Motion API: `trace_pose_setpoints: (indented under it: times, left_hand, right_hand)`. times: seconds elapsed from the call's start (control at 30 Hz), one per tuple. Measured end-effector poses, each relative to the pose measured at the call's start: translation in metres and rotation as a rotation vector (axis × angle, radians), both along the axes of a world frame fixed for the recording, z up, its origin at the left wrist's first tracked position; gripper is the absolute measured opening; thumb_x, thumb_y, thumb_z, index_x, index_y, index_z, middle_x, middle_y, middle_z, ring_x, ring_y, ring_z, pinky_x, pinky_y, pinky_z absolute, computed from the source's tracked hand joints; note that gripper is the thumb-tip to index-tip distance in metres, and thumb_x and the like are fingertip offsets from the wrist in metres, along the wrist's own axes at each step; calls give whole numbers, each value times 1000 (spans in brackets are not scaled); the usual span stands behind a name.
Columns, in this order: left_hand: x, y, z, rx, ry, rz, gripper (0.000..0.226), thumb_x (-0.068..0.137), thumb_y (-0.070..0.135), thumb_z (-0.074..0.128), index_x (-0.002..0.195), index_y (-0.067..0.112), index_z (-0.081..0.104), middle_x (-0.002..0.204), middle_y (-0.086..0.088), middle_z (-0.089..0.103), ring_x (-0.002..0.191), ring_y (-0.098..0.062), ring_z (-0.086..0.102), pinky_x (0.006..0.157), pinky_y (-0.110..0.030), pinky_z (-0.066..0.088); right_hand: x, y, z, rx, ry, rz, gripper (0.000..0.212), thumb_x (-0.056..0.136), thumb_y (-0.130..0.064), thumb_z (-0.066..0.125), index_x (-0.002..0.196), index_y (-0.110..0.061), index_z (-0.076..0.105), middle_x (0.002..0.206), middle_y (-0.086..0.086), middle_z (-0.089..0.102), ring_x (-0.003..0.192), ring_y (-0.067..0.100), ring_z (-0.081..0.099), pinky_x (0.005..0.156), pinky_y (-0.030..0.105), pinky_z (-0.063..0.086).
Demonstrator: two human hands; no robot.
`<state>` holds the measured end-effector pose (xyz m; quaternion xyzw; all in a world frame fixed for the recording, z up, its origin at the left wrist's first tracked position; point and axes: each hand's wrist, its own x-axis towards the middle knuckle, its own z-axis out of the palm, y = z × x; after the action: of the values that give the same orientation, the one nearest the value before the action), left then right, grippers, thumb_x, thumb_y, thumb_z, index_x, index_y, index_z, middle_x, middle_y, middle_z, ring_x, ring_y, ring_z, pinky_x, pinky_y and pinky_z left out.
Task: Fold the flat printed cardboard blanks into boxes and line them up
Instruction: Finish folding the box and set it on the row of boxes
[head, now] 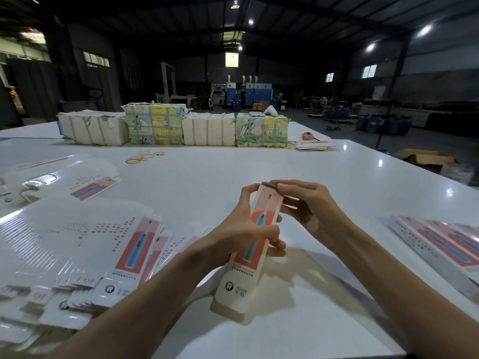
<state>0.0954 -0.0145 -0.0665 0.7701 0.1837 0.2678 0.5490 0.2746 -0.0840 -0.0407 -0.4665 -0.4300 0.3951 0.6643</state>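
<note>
A long narrow box [242, 278] printed with a blue toothbrush on red is held tilted above the white table [324, 177], its near end low. My left hand [246, 229] grips its middle, fingers curled round it. My right hand [303, 203] pinches the flap at the far top end. A loose heap of flat printed blanks [103, 244] lies at the left. Several folded boxes [440, 244] lie side by side at the right edge.
Wrapped paper bundles [181, 128] stand in a row across the far side of the table. Rubber bands [142, 158] lie in front of them. More blanks [313, 145] and a small tape roll [307, 136] sit at the far right. Another blank [96, 186] lies far left.
</note>
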Motion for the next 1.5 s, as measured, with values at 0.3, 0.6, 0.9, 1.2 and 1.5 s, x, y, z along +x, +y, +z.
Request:
trace_pose_setpoints:
  times: [0.3,0.6,0.9,1.2,1.5]
  left_hand:
    - [-2,-1,1,35,46,5,96,78,15,85,126,68,21,115,-2,62,83,-19,79,63,-25,62]
    - [-2,0,0,33,87,3,104,76,16,88,129,70,18,118,-4,62,87,-23,79,67,-32,64]
    - [1,4,-5,13,17,42,112,72,12,90,138,69,19,117,-3,60,99,-10,74,69,-33,64]
    - [1,4,-3,-135,-42,67,99,78,2,85,133,61,28,116,-9,62,89,-20,78,68,-34,64]
    - [7,-3,-2,-165,-13,94,97,83,-2,82,144,49,27,125,-6,59,105,-26,73,76,-43,67]
  right_hand:
    - [-4,-2,3,-63,135,-19,12,94,-6,72,99,-7,84,109,15,79,95,25,79,70,34,63]
    - [-5,-4,3,-60,141,-47,13,94,-5,72,94,-8,85,107,15,79,94,24,79,71,35,64]
    - [-3,-5,0,-15,-1,16,19,99,-7,67,111,-8,82,114,13,78,108,29,75,84,40,64]
    - [-17,2,-11,81,-221,-147,16,98,-13,72,112,-9,76,106,5,79,103,25,77,86,37,64]
    - [-15,5,-19,109,-277,-195,14,100,-14,68,108,-10,78,102,6,80,98,29,78,89,43,64]
